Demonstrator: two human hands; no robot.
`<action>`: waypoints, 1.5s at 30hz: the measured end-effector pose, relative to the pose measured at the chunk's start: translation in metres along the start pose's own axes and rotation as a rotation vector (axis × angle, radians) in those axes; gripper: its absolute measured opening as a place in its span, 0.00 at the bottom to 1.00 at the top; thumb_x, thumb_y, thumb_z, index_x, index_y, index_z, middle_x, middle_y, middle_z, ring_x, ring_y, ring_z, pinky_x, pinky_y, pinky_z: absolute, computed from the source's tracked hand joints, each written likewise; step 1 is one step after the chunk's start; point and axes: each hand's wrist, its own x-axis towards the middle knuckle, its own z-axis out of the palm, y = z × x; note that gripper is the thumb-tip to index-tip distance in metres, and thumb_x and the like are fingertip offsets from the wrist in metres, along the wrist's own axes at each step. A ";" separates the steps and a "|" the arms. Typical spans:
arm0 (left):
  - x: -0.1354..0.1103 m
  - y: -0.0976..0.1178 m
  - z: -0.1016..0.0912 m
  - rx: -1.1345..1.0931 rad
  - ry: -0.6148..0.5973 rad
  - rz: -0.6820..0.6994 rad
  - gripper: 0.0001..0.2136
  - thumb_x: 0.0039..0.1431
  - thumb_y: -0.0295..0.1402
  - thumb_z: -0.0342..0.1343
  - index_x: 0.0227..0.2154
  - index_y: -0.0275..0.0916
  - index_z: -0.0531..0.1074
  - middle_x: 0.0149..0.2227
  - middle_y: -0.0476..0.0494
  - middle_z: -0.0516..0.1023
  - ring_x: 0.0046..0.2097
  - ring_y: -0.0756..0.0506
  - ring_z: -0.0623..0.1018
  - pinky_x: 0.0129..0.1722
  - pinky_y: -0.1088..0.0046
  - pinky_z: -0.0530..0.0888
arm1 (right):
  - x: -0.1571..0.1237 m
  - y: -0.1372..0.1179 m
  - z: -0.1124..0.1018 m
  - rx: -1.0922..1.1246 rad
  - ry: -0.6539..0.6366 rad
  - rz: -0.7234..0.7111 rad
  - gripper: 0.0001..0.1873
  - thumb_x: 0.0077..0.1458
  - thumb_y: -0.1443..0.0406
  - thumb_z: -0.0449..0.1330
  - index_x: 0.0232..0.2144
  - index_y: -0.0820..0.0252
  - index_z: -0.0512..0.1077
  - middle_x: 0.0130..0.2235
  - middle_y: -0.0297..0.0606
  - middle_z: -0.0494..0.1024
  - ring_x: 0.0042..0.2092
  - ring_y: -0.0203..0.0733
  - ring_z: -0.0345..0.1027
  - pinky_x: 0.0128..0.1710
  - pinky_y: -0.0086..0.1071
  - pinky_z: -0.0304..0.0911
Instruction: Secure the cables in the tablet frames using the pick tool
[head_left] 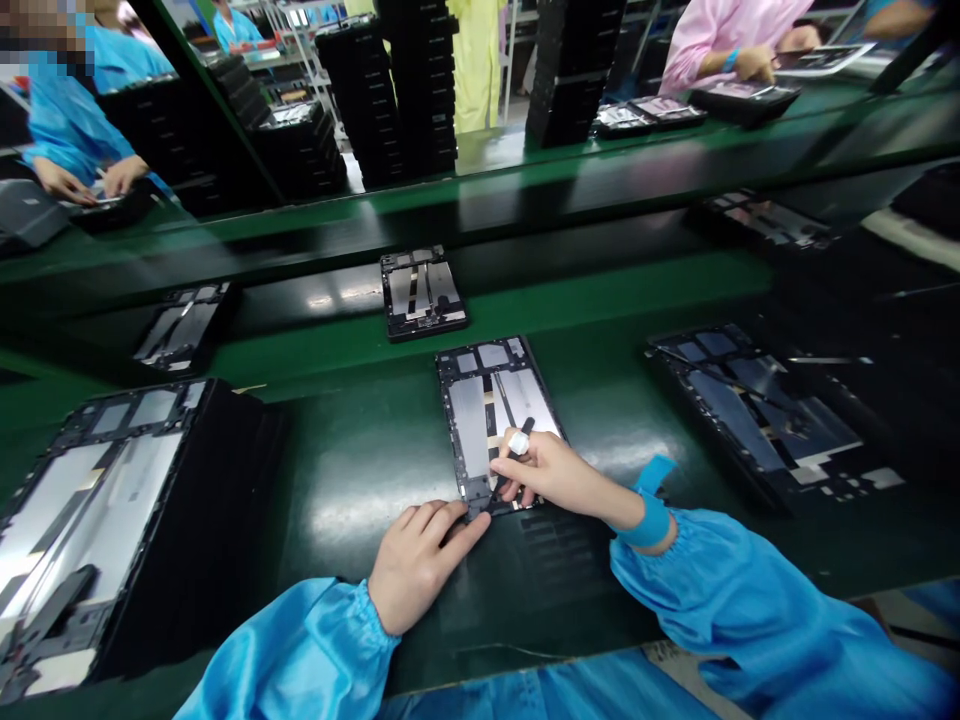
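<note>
An opened tablet (469, 420), with silver plates and flat cables showing, lies face-down on the green bench in front of me. My right hand (547, 470) is closed round a slim black pen-like tool (527, 426), its lower end pointing at the tablet's near edge; the exact kind is unclear. Something small and white (518, 443) sits at the fingers of that hand. My left hand (420, 560) rests at the tablet's near left corner, fingers stretched out and thumb toward the tool's tip. A blue band (646, 520) circles my right wrist.
A tall stack of opened tablets (142, 480) stands at the left, and more tablets (772, 410) lie at the right. Behind is another tablet (424, 292) on the green strip. Beyond a rail are black tray stacks (409, 90) and co-workers in blue and pink sleeves.
</note>
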 end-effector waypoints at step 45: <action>0.014 0.010 0.006 0.039 -0.115 -0.082 0.17 0.67 0.29 0.48 0.56 0.47 0.67 0.50 0.37 0.71 0.43 0.42 0.74 0.39 0.63 0.76 | -0.025 0.015 -0.010 -0.138 0.207 -0.150 0.10 0.57 0.60 0.61 0.28 0.58 0.70 0.23 0.33 0.75 0.27 0.42 0.75 0.25 0.29 0.67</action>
